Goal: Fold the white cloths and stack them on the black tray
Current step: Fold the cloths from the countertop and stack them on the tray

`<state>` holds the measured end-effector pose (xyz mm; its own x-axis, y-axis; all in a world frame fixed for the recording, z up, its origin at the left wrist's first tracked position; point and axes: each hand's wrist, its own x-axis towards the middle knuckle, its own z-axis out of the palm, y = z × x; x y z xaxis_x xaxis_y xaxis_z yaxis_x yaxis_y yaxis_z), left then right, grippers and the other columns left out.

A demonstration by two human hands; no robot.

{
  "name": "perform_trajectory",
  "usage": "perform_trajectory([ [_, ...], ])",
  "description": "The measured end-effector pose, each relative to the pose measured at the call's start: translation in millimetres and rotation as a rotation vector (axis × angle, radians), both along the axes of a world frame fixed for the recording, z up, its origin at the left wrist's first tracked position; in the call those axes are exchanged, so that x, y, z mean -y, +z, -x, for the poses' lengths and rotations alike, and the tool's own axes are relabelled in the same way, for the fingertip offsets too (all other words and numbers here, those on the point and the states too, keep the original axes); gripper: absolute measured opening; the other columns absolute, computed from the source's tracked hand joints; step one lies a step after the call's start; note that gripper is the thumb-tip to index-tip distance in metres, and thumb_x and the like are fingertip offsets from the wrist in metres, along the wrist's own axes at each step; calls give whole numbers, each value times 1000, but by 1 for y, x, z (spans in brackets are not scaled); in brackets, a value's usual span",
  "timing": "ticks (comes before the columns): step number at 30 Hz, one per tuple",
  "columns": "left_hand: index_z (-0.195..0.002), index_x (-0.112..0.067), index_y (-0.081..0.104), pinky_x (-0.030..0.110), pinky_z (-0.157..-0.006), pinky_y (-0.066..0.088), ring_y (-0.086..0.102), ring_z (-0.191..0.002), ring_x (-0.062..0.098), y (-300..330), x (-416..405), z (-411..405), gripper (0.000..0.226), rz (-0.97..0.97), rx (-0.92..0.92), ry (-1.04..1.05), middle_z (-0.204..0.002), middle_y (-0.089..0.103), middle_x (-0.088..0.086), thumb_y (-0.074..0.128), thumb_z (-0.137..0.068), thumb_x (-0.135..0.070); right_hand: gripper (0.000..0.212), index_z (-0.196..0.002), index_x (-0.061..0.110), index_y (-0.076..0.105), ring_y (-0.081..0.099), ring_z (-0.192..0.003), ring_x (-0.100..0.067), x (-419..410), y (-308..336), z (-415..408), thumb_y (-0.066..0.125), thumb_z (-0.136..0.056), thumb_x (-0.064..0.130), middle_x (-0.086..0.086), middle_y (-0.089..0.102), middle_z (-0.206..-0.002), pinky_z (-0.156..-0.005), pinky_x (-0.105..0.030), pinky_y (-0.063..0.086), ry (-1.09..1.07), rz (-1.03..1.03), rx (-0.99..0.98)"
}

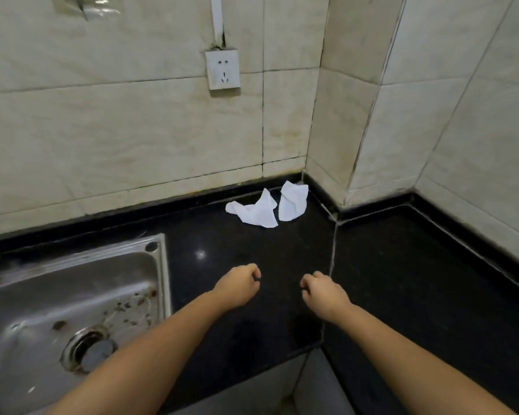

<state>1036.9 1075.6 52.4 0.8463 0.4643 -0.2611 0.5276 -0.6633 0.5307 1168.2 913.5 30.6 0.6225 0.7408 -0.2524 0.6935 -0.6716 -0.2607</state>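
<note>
Two white cloths on the black bench, back corner by the tiled wall: left cloth (255, 212) crumpled and spread out, right cloth (292, 202) just beside it, partly bunched. Both well ahead of the hands, untouched. Left hand (237, 287) and right hand (324, 295) hover over the bench, near each other, fingers curled in, holding nothing (loose fists). Steel sink (72, 295) to the left of the left arm.
</note>
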Motion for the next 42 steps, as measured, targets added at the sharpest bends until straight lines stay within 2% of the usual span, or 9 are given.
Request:
perform_trajectory([
  [4,-113,-14,57,34,-85,49,59,-98,23,-25,-46,-58,25,14,-16,-5,-109,62,6,47,-91,-18,29,-119,16,55,51,-112,-26,-59,-20,-55,42,-95,24,-6,50,-121,-92,-39,46,2,-5,-28],
  [9,-109,-14,59,34,-83,49,57,-94,19,-58,-102,-127,22,-3,28,78,-97,57,0,48,-90,-15,31,-124,17,52,46,-116,-24,-146,-49,-120,45,-94,23,-4,48,-125,-90,-37,45,51,-85,-4],
  [15,-134,-14,45,35,-99,40,43,-123,21,-95,-144,-183,42,-200,111,52,-134,47,3,45,-92,-12,28,-117,10,60,53,-109,-26,-208,-85,-168,54,-90,15,-6,58,-120,-86,-38,46,185,-267,35],
  [19,-131,-19,48,32,-106,28,36,-132,18,-117,-154,-195,39,-320,47,-64,-139,44,1,46,-92,-20,19,-104,9,63,53,-102,-29,-221,-101,-176,56,-89,20,-9,58,-110,-79,-37,40,169,-268,93],
  [24,-91,-15,68,39,-102,31,55,-106,23,-116,-153,-192,20,-497,152,-26,-104,61,3,54,-89,-29,13,-93,12,58,52,-92,-22,-213,-87,-171,53,-89,22,-4,59,-97,-80,-33,36,193,-333,23],
  [28,-77,-15,70,45,-96,40,60,-95,24,-91,-159,-167,22,-508,259,-28,-95,63,2,59,-82,-34,5,-93,13,58,55,-78,-15,-187,-52,-165,55,-90,16,1,60,-86,-71,-26,42,88,-502,-209],
  [35,-81,-11,70,43,-91,42,61,-93,26,-48,-154,-96,10,-510,360,-56,-95,65,4,72,-79,-21,9,-95,11,65,57,-77,-12,-122,8,-140,57,-91,10,1,64,-89,-72,-18,41,-20,-641,-161],
  [38,-85,-11,67,36,-84,43,60,-87,24,-33,-142,-66,9,-410,371,-59,-91,64,5,65,-86,-20,10,-92,11,66,56,-73,-11,-93,23,-117,56,-92,13,-2,66,-86,-67,-21,43,-83,-699,-186],
  [42,-80,-18,59,19,-62,39,53,-71,14,5,-128,-41,12,-62,491,168,-75,58,-1,56,-92,-17,13,-96,12,66,58,-85,-13,-69,53,-96,54,-94,16,1,66,-92,-75,-26,46,-182,-774,-200],
])
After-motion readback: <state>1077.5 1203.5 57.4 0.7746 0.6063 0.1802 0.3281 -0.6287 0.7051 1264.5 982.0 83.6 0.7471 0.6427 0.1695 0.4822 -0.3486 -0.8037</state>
